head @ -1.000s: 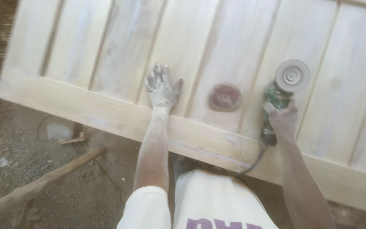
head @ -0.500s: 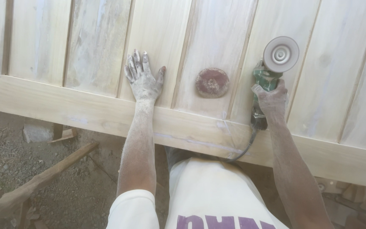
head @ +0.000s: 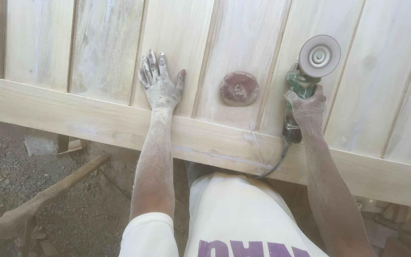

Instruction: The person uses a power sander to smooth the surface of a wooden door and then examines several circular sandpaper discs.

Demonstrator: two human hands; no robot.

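Door panel [head: 105, 52] runs past every edge; grinder [head: 298, 102] body hidden (right hand [head: 306, 108] covers it).

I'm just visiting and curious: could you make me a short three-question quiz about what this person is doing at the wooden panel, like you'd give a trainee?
1. True or false: the left hand lies flat, fingers spread, on the wooden panel.
2. What does the right hand hold? A) a hammer B) a green angle grinder C) a paintbrush
3. What lies loose on the panel between the two hands?

Key
1. True; the palm is down and it grips nothing.
2. B; its round disc points away from the person and its cord runs back over the panel's edge.
3. A reddish-brown sanding disc, touched by neither hand.
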